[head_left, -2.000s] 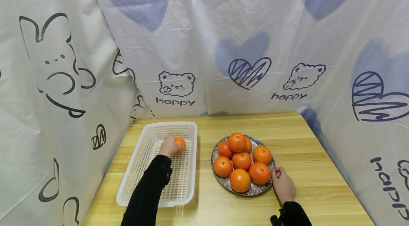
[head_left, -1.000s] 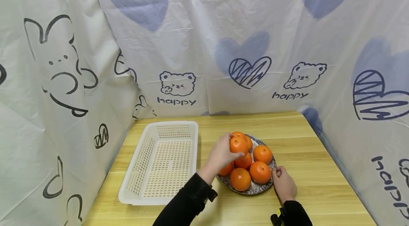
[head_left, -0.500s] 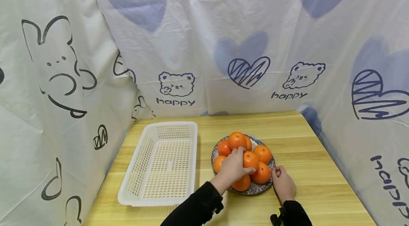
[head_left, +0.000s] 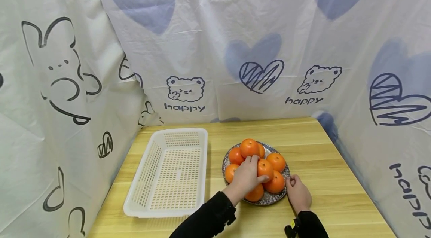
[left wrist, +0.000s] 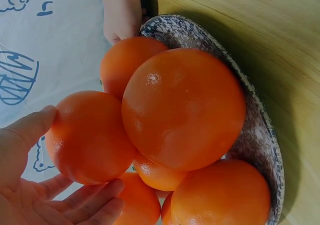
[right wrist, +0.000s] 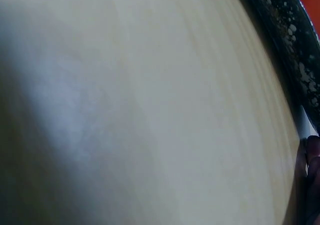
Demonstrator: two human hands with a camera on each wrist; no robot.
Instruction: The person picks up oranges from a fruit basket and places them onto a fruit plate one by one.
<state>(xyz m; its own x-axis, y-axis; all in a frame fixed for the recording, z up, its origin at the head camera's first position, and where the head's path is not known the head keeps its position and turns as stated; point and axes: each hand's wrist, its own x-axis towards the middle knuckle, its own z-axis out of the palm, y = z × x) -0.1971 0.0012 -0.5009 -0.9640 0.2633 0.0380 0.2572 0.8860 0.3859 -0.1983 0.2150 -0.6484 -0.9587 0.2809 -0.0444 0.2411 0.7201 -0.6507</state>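
My left hand [head_left: 247, 176] reaches over a speckled dark plate [head_left: 269, 198], its thumb and fingers round an orange [head_left: 265, 169]. The left wrist view shows the thumb on one side of this orange [left wrist: 90, 137] and the fingertips under it, among the other oranges. Several more oranges [head_left: 250, 148] are heaped on the plate, one on top at the back. Held between thumb and curled fingers of my right hand [head_left: 299, 195] is the plate's right rim. In the right wrist view, the plate's edge [right wrist: 290, 32] and some dark fingertips [right wrist: 313, 157] show at the right border.
A white perforated plastic basket [head_left: 203, 178] stands on the wooden table [head_left: 323, 163], left of the plate. White cloth [head_left: 215, 43] with printed hearts and bears hangs behind and at both sides.
My left hand has carried an orange from the basket to the plate, first over its left side, then farther right and nearer me among the others. The right hand stays at the rim.
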